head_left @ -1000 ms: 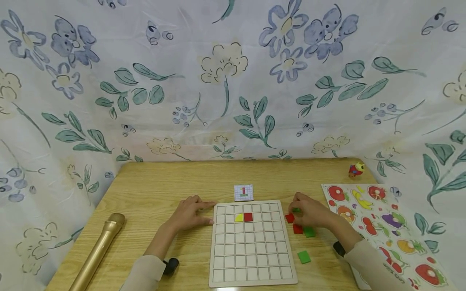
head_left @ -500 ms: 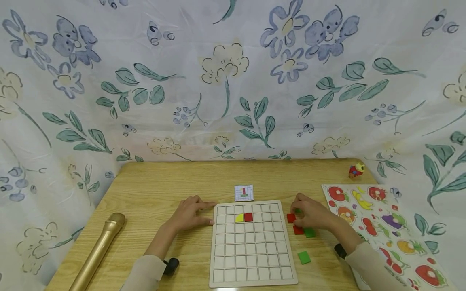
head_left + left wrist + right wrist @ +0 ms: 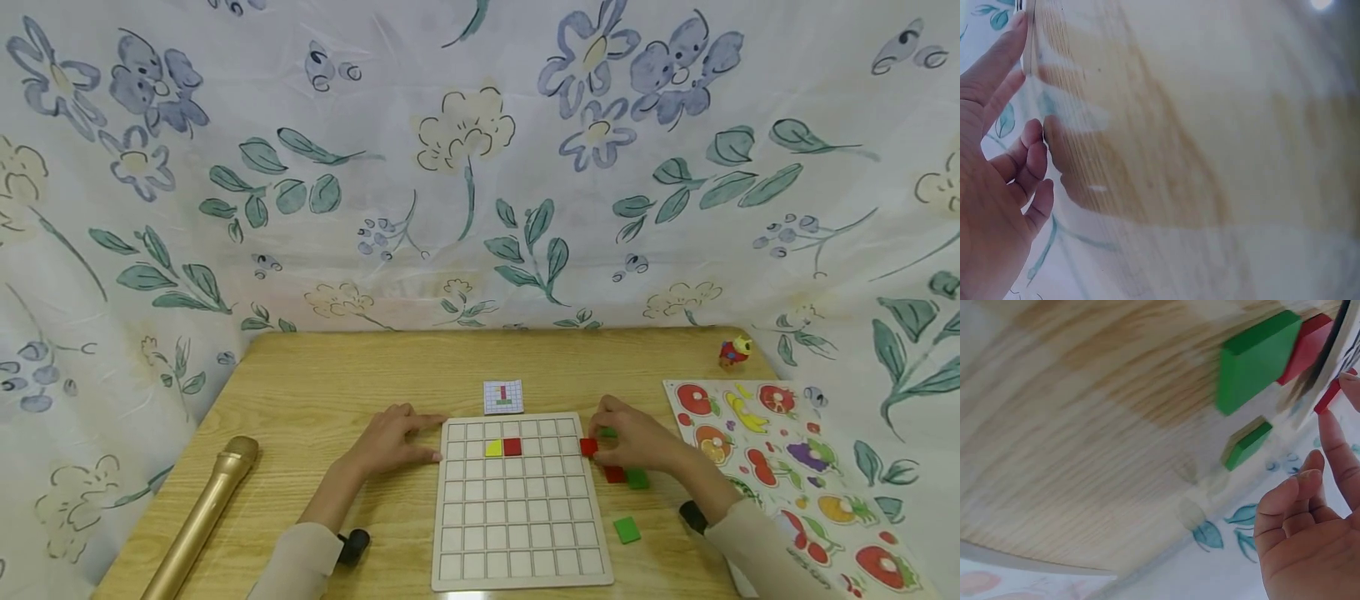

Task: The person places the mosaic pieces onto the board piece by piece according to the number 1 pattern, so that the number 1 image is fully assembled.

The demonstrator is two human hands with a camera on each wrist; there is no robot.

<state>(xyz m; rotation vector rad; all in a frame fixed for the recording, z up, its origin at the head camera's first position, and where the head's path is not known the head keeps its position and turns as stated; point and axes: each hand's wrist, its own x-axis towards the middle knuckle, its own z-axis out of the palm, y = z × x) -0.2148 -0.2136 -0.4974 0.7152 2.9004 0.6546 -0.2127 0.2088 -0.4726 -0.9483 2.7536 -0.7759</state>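
A wooden grid board [image 3: 496,513] lies on the table, bearing a yellow tile with a cut corner [image 3: 492,448] and a red square tile [image 3: 512,447] side by side near its top. My left hand [image 3: 393,439] touches the board's upper left edge with thumb and an extended finger. At the board's right edge, my right hand [image 3: 632,435] pinches another red square tile [image 3: 588,447] between thumb and finger; in the right wrist view that pinched tile [image 3: 1329,396] shows edge-on. Below this hand lie a red tile [image 3: 615,474] and a green tile [image 3: 637,478]. Another green tile [image 3: 608,432] is partly hidden behind the fingers.
A lone green tile [image 3: 627,530] lies right of the board. Above the board sits a small pattern card [image 3: 502,397]. A gold microphone [image 3: 206,508] lies at left. A fruit-picture sheet [image 3: 750,442] and a small toy figure [image 3: 735,351] are at right.
My right hand has moved left from the loose tiles to the board's right edge, carrying the red tile. The left hand has stayed at the board's left edge.
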